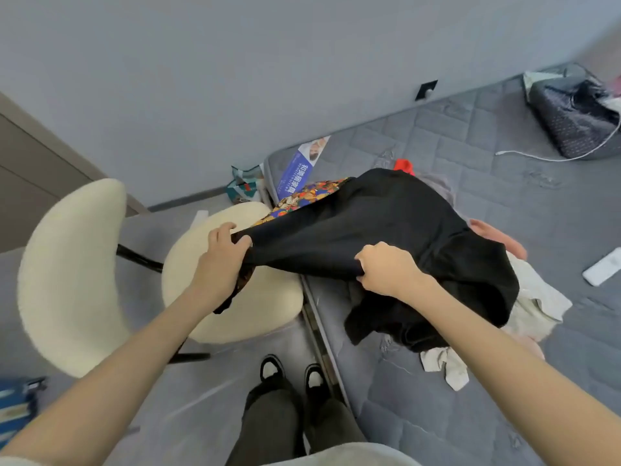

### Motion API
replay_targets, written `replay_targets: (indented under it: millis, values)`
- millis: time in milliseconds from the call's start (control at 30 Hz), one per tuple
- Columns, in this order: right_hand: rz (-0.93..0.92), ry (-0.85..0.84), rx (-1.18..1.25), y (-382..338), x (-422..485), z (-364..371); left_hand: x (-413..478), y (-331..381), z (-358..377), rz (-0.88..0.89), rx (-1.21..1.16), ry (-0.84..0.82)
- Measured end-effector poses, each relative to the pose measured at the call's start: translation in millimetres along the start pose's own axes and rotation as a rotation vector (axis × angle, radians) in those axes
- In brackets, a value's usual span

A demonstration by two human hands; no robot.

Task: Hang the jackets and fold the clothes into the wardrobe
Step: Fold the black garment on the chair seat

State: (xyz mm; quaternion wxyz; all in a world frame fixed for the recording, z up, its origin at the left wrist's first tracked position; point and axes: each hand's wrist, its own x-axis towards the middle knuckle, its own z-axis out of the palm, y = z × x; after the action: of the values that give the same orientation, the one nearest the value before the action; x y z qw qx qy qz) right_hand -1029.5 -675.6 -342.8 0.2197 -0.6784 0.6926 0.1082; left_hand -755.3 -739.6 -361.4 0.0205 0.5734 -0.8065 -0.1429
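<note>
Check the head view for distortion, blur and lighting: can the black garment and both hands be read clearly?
Head view: wide-angle bending tilts the wall and curves the mattress edge. Head view: soft, even light, no glare. Head view: the black garment shows little fold detail. Head view: slightly soft, yet the left hand and right hand plainly grip its edge.

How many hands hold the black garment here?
2. The left hand pinches the black fabric garment above the cream fleecy chair; the right hand grips it over the grey quilted mattress.
</note>
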Motion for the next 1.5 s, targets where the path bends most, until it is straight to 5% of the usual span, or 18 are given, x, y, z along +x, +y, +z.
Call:
replay_targets:
  millis: [267,800,1133,1500]
  values:
    - [0.142,0.300,0.006,-34.6,79.8,-67.2,65.2,-56.1,-46.0,-0.242,-0.373,0.128]
    - [0.127,0.866,1.173,-131.9,215.2,-276.2,211.8,-137.6,-246.6,0.068,-0.072,0.574]
    - [0.056,0.857,1.024,-120.2,190.7,-243.7,163.8,-139.9,-221.1,0.131,-0.057,0.478]
    - [-0.062,1.013,1.115,-82.2,80.9,-211.3,68.7,-60.4,-218.0,0.018,-0.159,0.673]
